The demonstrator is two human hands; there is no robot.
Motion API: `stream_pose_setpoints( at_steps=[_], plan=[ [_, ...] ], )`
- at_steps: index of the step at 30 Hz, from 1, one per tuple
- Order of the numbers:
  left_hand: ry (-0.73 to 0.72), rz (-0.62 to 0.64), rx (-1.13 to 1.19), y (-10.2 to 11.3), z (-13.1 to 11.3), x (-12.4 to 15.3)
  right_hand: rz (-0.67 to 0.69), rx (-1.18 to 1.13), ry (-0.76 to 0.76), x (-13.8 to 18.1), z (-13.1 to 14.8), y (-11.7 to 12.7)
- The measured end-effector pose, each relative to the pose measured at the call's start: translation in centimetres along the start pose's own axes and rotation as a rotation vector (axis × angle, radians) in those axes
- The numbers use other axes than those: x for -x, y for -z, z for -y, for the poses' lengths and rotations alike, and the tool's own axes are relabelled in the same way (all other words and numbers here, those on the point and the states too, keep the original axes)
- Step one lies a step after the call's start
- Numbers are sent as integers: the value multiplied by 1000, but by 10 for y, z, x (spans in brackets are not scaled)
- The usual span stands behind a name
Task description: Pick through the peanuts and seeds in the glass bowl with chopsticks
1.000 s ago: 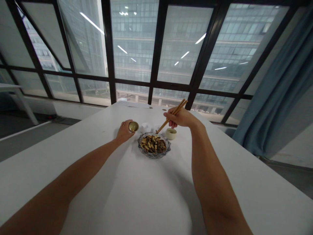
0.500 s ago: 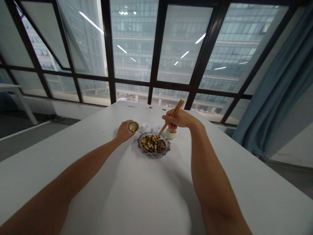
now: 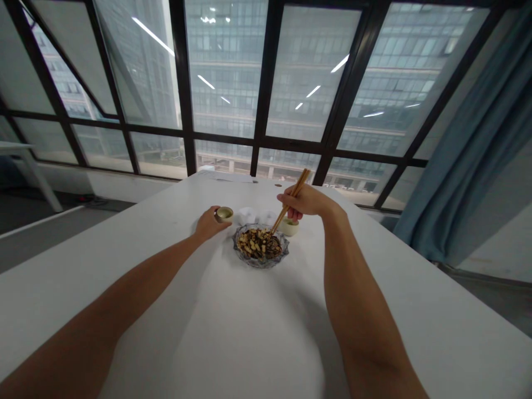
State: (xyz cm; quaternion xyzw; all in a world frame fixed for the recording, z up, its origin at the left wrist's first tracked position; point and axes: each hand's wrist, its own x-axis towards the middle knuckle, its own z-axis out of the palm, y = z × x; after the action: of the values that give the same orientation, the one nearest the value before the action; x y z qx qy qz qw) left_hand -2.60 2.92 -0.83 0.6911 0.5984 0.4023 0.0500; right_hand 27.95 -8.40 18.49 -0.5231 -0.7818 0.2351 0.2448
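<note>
My left hand (image 3: 209, 223) is closed around a small pale-green cup (image 3: 225, 214), its thumb along the near side. The cup stands nearly upright left of the glass bowl; whether its base rests on the table is unclear. In my right hand (image 3: 302, 200) is a pair of wooden chopsticks (image 3: 286, 208), slanting down to the left. Their tips reach into the right part of a scalloped clear glass bowl (image 3: 266, 264), which holds a heap of small pale and dark pieces (image 3: 255, 243). A second pale cup (image 3: 290, 227) sits behind the bowl, partly hidden by my right hand.
White, paper-like things (image 3: 247, 215) lie just behind the bowl. All this is on a large white table (image 3: 233, 327). Farther back, flat sheets (image 3: 224, 176) lie by the dark-framed windows. A blue curtain (image 3: 453, 183) hangs at the right.
The cup in my left hand has gone from tilted toward me to nearly upright. The chopstick tips have shifted slightly right within the bowl.
</note>
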Motion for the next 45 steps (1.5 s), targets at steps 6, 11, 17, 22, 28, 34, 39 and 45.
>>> stream_pose_setpoints(
  at_steps=[6, 11, 17, 22, 28, 34, 39, 45],
  plan=[
    [133, 67, 33, -1, 4, -7, -5, -29, 9, 0, -4, 4],
    [79, 88, -139, 1, -5, -22, -18, -43, 1, 0, -9, 6],
    [-153, 175, -299, -12, -53, -41, -38, -66, -6, 1, -10, 7],
    [-152, 322, -299, -24, -77, -47, -107, -82, 71, -3, -15, 8],
    [-563, 221, -152, -17, -67, -43, -192, -113, 136, -3, -15, 8],
    [-677, 190, -102, -8, -61, -35, -193, -111, 157, -5, -17, 7],
    [-614, 188, -97, -11, -63, -32, -193, -90, 165, -8, -21, 7],
    [-157, 302, -246, -18, -70, -52, -214, -74, 113, -6, -22, 9]
  ],
)
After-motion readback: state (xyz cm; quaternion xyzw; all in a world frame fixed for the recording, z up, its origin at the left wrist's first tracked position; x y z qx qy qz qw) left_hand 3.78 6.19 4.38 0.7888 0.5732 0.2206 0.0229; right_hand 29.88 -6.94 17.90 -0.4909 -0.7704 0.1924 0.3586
